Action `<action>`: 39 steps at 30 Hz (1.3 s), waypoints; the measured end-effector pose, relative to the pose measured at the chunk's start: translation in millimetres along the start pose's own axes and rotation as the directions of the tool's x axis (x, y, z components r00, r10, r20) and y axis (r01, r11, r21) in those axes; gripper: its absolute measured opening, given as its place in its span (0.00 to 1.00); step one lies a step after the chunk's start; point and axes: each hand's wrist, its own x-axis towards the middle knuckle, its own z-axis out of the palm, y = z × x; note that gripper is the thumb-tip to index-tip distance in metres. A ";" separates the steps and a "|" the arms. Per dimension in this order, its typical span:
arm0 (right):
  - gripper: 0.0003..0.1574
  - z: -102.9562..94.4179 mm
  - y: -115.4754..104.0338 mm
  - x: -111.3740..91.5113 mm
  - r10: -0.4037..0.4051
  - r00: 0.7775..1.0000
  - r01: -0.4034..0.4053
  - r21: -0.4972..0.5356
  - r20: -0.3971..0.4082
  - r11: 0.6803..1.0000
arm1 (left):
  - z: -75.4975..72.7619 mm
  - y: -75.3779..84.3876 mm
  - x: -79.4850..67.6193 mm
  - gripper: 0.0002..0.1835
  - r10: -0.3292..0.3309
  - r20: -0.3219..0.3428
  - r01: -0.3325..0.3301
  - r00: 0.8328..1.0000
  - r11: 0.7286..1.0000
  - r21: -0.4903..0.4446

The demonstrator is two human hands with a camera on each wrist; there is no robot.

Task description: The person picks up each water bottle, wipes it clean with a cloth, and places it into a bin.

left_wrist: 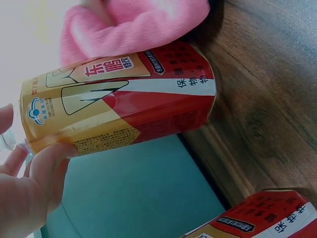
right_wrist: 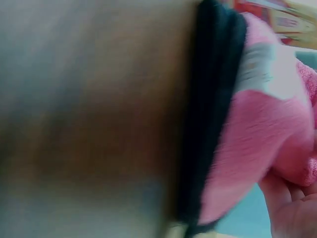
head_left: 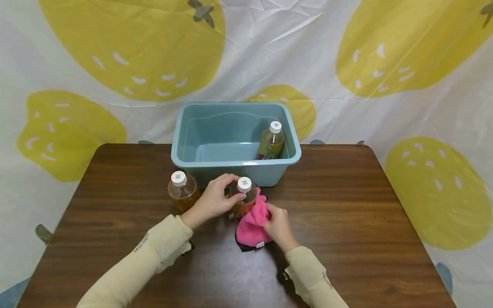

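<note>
In the head view a bottle with a white cap (head_left: 244, 184) stands on the table in front of a blue-green bin. Its label (left_wrist: 124, 101), red and gold, shows in full in the left wrist view. My left hand (head_left: 216, 199) holds this bottle near its shoulder, thumb and fingers on either side. On its right side, my right hand (head_left: 280, 226) grips a bunched pink cloth (head_left: 251, 233) with a black edge, which lies against the bottle and partly covers it. In the right wrist view the pink cloth (right_wrist: 247, 153) hides most of the right fingers.
A second bottle (head_left: 184, 196) with a similar label stands left of the left wrist. Behind the hands is the blue-green bin (head_left: 235, 164), with a yellow-green labelled bottle (head_left: 271, 147) at its right end. The brown wooden table (head_left: 339, 214) backs onto a lemon-print cloth (head_left: 269, 51).
</note>
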 end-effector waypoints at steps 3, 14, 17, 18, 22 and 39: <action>0.07 5.2 6.1 -3.6 0.020 1.000 -0.020 -0.014 0.018 1.000 | -0.2 0.0 0.1 0.16 -0.004 0.005 0.004 1.000 1.000 -0.015; 0.12 -8.6 -15.3 7.3 -0.015 0.995 0.022 0.064 -0.097 0.998 | -1.3 -0.8 -2.0 0.16 0.002 0.005 -0.002 1.000 1.000 0.015; 0.11 -21.5 -36.2 18.4 -0.049 0.988 0.065 0.103 -0.145 0.993 | -1.5 -0.3 -1.9 0.16 -0.002 0.007 0.002 1.000 1.000 0.020; 0.11 -26.1 -44.9 21.9 -0.062 0.986 0.081 0.116 -0.155 0.990 | -1.3 0.1 -1.8 0.16 -0.001 0.005 0.001 1.000 1.000 0.020; 0.11 -40.4 -78.0 33.2 -0.135 0.976 0.156 0.117 -0.172 0.981 | -1.2 1.2 -2.0 0.15 0.004 -0.003 -0.004 1.000 1.000 0.013; 0.08 -22.5 -35.6 19.8 -0.046 0.989 0.058 0.083 -0.142 0.995 | -0.2 0.2 0.2 0.16 0.013 -0.002 -0.013 1.000 1.000 0.023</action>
